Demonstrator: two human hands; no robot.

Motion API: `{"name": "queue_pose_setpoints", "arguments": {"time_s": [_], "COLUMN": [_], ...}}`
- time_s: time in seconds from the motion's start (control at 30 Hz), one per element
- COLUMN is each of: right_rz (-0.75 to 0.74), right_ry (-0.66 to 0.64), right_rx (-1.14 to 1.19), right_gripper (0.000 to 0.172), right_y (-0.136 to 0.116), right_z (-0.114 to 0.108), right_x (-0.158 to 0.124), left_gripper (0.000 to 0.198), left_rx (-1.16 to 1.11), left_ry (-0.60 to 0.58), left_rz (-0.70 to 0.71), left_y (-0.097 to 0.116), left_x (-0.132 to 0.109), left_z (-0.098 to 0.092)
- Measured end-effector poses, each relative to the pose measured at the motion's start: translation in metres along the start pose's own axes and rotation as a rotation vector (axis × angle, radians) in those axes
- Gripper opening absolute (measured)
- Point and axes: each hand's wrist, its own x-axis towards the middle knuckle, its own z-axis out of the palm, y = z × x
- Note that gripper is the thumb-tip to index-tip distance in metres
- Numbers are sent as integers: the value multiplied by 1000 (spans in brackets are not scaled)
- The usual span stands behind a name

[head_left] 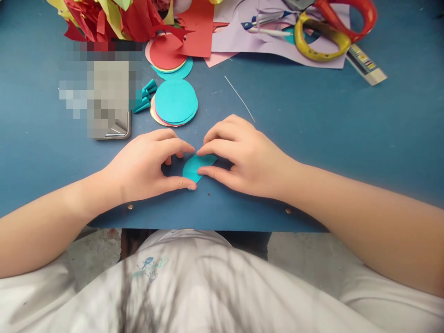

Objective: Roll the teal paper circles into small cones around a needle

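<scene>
A folded teal paper piece [196, 167], shaped like a half circle, lies on the blue table [312, 138] near its front edge. My left hand [144, 164] pinches its left side between thumb and forefinger. My right hand [239, 155] grips its right side the same way, fingers curled. The two forefingers nearly touch above the paper.
A stack of paper circles with a teal one on top [175, 101] lies just behind my hands, and a second stack topped red [167, 53] farther back. Small folded teal pieces [145, 96], paper scraps [104, 18], scissors [333, 27], a glue stick [366, 64] and a thin wire [239, 98] are there too.
</scene>
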Motion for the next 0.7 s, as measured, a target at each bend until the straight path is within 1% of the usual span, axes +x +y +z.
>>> {"name": "queue_pose_setpoints", "arguments": {"time_s": [0.07, 0.13, 0.2, 0.27, 0.3, 0.33, 0.43, 0.47, 0.5, 0.53, 0.57, 0.63, 0.7], "right_rz": [-50, -70, -42, 4, 14, 13, -35, -42, -41, -45, -67, -125, -168], "right_ry": [52, 72, 58, 79, 116, 165, 311, 329, 334, 337, 344, 375, 406], "right_rx": [21, 45, 66, 78, 75, 67, 12, -9, -29, -47, -63, -80, -71], "right_gripper": [11, 8, 9, 7, 6, 8, 18, 20, 20, 20, 19, 16, 12], "right_y": [2, 2, 1, -1, -2, -4, -8, -10, -11, -11, -11, -11, -11], "right_z": [2, 2, 1, 0, -1, -1, 0, 0, 1, 2, 2, 4, 5], "right_x": [-1, -1, 0, 2, 2, 3, 3, 3, 3, 3, 3, 3, 4], "left_gripper": [58, 57, 54, 48, 44, 38, 21, 20, 21, 26, 31, 39, 42], "left_rx": [22, 36, 28, -1, -18, -32, -38, -29, -25, -33, -62, -173, -317], "left_ry": [-2, 3, 10, 28, 63, 124, 375, 442, 479, 482, 455, 358, 266], "left_rz": [14, 27, 33, 35, 37, 42, 67, 73, 73, 63, 54, 43, 29], "left_y": [3, 7, 9, 10, 10, 10, 9, 9, 10, 10, 11, 14, 16], "left_x": [-3, -6, -8, -8, -7, -7, -4, -3, -3, -3, -4, -5, -6], "left_z": [-1, 0, 0, 2, 2, 3, 4, 4, 5, 5, 6, 7, 8]}}
